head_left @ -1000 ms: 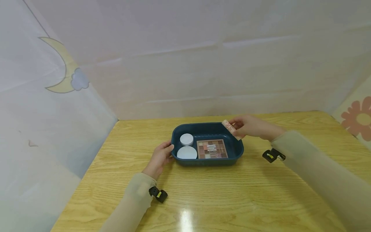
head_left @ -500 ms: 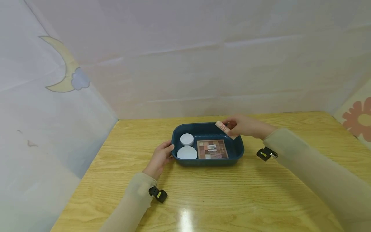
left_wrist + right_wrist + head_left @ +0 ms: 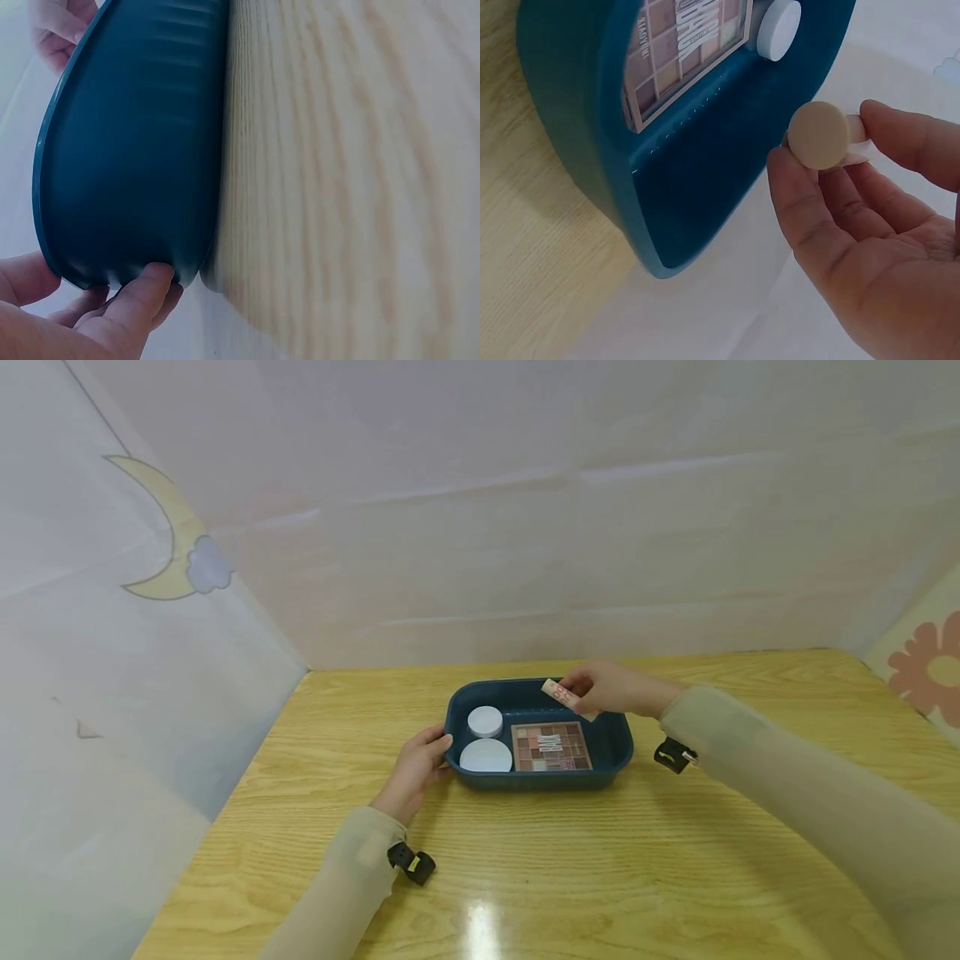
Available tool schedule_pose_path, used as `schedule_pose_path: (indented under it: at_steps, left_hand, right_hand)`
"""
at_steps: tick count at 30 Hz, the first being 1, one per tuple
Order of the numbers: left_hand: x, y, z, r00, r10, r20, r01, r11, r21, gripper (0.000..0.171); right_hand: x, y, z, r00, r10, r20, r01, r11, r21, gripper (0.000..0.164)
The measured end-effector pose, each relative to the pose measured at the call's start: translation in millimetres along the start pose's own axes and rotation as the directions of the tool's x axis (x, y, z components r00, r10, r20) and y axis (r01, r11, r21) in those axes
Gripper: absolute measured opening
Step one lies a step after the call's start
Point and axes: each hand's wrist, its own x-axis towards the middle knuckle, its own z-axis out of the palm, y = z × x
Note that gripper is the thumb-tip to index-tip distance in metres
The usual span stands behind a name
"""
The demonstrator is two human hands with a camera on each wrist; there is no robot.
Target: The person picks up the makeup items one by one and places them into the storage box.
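A dark teal basin [image 3: 536, 782] stands on the wooden table. My left hand [image 3: 412, 770] grips its left end, thumb at the rim and fingers against the outer wall [image 3: 112, 180]. Above the basin's back right part, my right hand [image 3: 621, 688] pinches a small cream-coloured cylindrical tube [image 3: 559, 694] with red lettering. Its round plain end [image 3: 819, 136] faces the camera in the right wrist view, held between thumb and fingers. Inside the basin lies an eyeshadow palette [image 3: 551, 746]. Two round white lidded jars, a smaller one [image 3: 484, 721] and a larger one [image 3: 486, 756], sit left of it.
Bare wood of the table [image 3: 525, 877] stretches in front of the basin. Behind it hangs a pale cloth backdrop [image 3: 525, 568], with a printed moon on the left and a flower on the right. The palette's right side faces bare basin floor [image 3: 697, 157].
My right hand has moved left with the tube, from over the basin's right rim to farther inside above it. The left hand and the basin have stayed in place.
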Motion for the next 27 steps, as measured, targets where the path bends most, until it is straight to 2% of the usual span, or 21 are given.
schedule_pose_path:
  at_steps: [12,27]
  left_hand:
    - [-0.1,-1.4,1.2,1.0,-0.005,-0.008,0.005,1.0,-0.001,0.041]
    - [-0.4,-0.5,3.4,1.0,-0.016,-0.017,0.016,1.0,-0.008,0.04]
  right_hand:
    - [10,-1,4,1.0,-0.011,0.006,0.011,0.999,-0.051,0.043]
    - [30,1,9,0.998,-0.054,-0.022,0.048,0.977,-0.209,0.032]
